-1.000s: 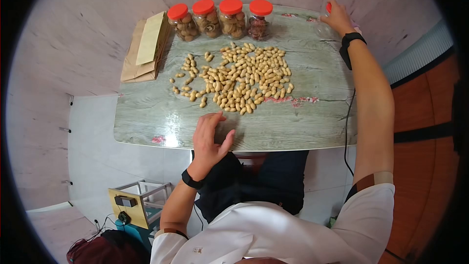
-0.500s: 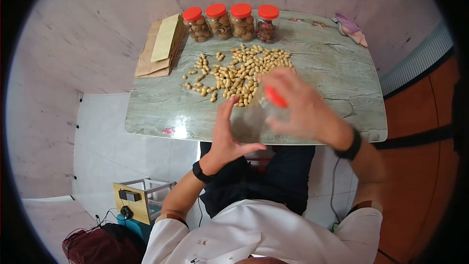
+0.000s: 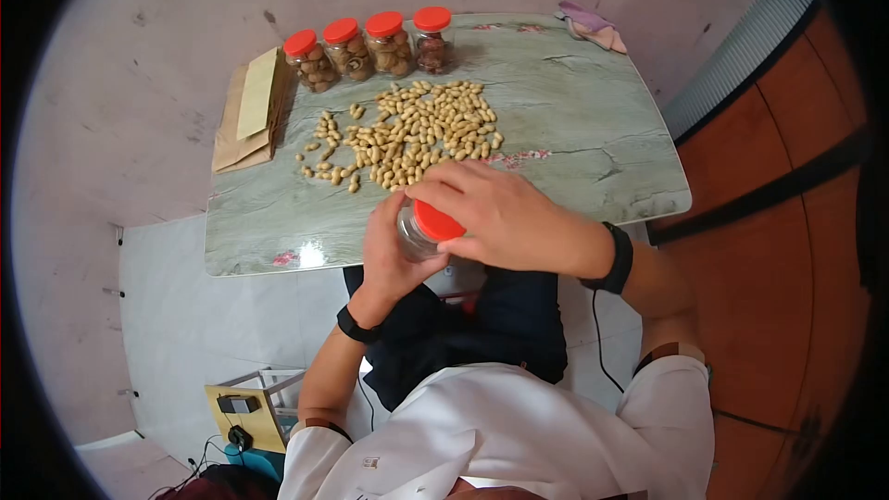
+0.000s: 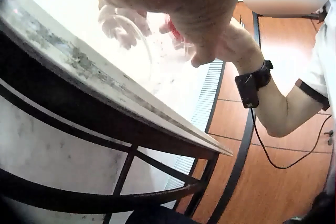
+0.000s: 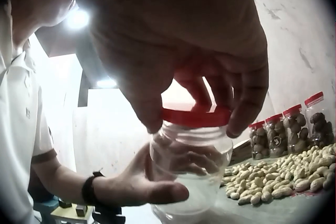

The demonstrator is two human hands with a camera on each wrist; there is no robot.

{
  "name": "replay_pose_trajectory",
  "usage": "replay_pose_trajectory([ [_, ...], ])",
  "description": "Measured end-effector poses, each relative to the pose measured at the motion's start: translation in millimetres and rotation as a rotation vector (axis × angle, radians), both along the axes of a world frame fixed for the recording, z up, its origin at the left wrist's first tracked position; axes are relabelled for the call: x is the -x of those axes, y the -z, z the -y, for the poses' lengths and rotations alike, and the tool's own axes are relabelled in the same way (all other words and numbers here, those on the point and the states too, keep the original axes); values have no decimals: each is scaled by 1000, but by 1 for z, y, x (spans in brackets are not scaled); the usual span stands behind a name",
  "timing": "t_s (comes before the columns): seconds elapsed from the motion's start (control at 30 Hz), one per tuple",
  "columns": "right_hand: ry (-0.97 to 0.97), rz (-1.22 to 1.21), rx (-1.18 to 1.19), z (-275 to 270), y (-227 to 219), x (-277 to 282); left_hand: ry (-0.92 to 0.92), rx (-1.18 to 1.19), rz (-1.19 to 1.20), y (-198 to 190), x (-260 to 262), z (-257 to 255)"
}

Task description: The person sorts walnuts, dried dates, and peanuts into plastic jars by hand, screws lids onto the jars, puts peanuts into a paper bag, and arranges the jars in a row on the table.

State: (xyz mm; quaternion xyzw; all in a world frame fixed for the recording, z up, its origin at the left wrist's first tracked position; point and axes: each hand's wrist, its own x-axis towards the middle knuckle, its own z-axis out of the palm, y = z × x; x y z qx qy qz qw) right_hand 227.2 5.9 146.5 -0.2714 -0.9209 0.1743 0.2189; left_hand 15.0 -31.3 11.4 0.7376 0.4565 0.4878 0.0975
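Both hands are on a clear, empty plastic jar (image 5: 194, 187) with a red lid (image 3: 435, 221), at the table's front edge. My left hand (image 3: 387, 248) grips the jar's body from the left, thumb across the near side in the right wrist view. From above, my right hand (image 3: 507, 220) holds the red lid with fingers and thumb spread round its rim. The lid sits on the jar's mouth. Just beyond the hands lies a wide spread of unshelled peanuts (image 3: 417, 134).
Along the back stand several red-lidded filled jars (image 3: 389, 44). Folded brown paper bags (image 3: 243, 120) lie at the left edge, and a pink and purple cloth (image 3: 593, 28) at the back right corner. The table (image 3: 593, 157) ends right by the hands.
My right hand has brought the jar from the back right of the table to the front middle. The left hand, earlier empty, now grips its body; the right now holds the lid.
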Motion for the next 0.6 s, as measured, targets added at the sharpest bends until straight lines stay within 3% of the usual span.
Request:
replay_pose_trajectory([
  [0.1,50,-77,-19,-15,-13,-16,65,161,206,4,7,-2],
  [0.17,233,-116,33,-33,-12,-35,91,158,363,9,15,-4],
  [0.23,396,-212,130,-67,14,-68,105,167,410,17,22,-7],
  [0.3,547,-290,246,-98,52,-109,94,195,599,20,23,-9],
  [0.43,673,-365,316,-145,121,-188,70,152,442,22,28,-18],
  [0.5,758,-698,421,-152,133,-205,87,154,477,19,25,-22],
  [0.6,805,-732,343,-162,159,-223,109,209,531,14,22,-24],
])
